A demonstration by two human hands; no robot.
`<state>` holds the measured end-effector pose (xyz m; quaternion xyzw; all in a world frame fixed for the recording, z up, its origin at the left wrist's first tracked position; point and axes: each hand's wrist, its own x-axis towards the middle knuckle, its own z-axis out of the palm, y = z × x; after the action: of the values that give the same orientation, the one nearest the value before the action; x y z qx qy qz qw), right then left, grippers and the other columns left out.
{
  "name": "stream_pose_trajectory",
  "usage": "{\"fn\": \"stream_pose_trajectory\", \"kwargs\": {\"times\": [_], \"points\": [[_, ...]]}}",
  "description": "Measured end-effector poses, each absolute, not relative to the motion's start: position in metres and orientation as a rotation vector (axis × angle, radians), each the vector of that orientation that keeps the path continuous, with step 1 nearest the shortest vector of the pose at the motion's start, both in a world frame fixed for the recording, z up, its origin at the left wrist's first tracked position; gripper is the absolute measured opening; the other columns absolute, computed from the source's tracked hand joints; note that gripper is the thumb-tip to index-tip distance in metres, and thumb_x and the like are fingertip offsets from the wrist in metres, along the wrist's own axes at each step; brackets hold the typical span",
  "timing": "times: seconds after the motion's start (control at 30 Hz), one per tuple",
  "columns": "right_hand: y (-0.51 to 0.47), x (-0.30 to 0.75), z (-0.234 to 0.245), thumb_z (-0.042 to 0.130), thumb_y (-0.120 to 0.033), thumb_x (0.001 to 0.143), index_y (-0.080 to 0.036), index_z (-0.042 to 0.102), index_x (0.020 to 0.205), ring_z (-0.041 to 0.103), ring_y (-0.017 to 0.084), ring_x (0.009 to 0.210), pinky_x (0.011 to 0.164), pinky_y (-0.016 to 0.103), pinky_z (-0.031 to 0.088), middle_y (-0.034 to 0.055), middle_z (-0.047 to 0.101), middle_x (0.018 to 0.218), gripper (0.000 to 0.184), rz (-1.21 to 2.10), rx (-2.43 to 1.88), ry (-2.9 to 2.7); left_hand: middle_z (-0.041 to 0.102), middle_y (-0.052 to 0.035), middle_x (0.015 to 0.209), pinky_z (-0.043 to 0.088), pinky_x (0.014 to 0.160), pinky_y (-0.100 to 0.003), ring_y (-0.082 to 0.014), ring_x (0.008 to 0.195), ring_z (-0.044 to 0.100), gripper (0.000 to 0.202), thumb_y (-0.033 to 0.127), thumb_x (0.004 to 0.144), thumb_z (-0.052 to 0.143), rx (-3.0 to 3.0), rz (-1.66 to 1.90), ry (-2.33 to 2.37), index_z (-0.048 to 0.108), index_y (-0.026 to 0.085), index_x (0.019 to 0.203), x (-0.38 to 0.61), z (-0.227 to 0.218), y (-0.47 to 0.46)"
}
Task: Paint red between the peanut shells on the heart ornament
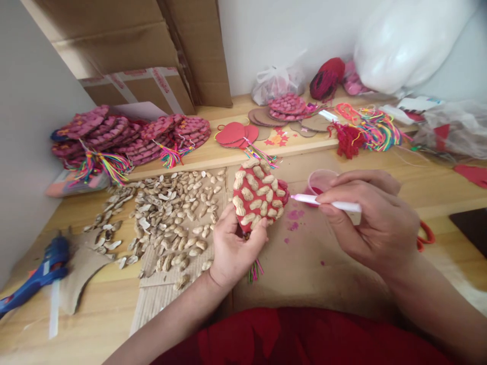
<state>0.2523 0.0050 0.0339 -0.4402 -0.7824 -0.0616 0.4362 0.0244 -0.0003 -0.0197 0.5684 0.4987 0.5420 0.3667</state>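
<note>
My left hand (238, 246) grips a red ornament (261, 195) by its lower edge, with whole peanuts stuck over its face. The peanuts at its right edge are pink, while the others are plain tan. A multicoloured tassel (256, 271) hangs below it. Between the thumb and fingers of my right hand (365, 218) is a slim white paintbrush (327, 202), its pink tip close to the pink peanuts; whether they touch I cannot tell. Just behind the brush stands a clear cup (322, 180) with pink paint inside, partly hidden by my right hand.
Peanuts and shells (175, 213) spread over cardboard at the left, near a blue glue gun (49, 266). Finished pink ornaments (125, 132) are piled on the back ledge. Red cutouts (236, 134), bright tassels (380, 129) and yarn (327, 78) lie further right. Orange scissors handles (426, 235) show beyond my right wrist.
</note>
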Motion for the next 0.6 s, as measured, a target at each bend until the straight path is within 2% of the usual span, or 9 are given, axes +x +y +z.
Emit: {"fn": "stream_pose_trajectory", "kwargs": {"times": [0.27, 0.43, 0.6], "points": [[0.0041, 0.2509, 0.0331, 0.071, -0.018, 0.084, -0.025, 0.068, 0.096, 0.068, 0.024, 0.102, 0.091, 0.04, 0.051, 0.0028, 0.074, 0.089, 0.015, -0.085, -1.099, -1.995, 0.069, -0.0048, 0.088, 0.06, 0.076, -0.036, -0.0208, 0.081, 0.066, 0.012, 0.028, 0.083, 0.075, 1.487, 1.354, 1.273, 0.072, 0.02, 0.092, 0.0215, -0.024, -0.0005], [0.0031, 0.25, 0.0361, 0.071, -0.018, 0.084, -0.025, 0.067, 0.093, 0.068, 0.024, 0.099, 0.091, 0.04, 0.05, 0.0021, 0.073, 0.085, 0.012, -0.159, -1.094, -1.971, 0.069, -0.0051, 0.09, 0.06, 0.075, -0.035, -0.0191, 0.078, 0.065, 0.014, 0.03, 0.085, 0.074, 1.442, 1.352, 1.274, 0.072, 0.02, 0.093, 0.0218, -0.0246, -0.0013], [0.0031, 0.2488, 0.0347, 0.069, -0.018, 0.085, -0.024, 0.067, 0.096, 0.067, 0.024, 0.102, 0.09, 0.041, 0.05, 0.0017, 0.073, 0.085, 0.013, -0.086, -1.083, -2.031, 0.068, -0.0044, 0.089, 0.06, 0.073, -0.035, -0.018, 0.076, 0.064, 0.012, 0.03, 0.084, 0.074, 1.451, 1.346, 1.272, 0.072, 0.02, 0.092, 0.0222, -0.0237, -0.0017]]}}
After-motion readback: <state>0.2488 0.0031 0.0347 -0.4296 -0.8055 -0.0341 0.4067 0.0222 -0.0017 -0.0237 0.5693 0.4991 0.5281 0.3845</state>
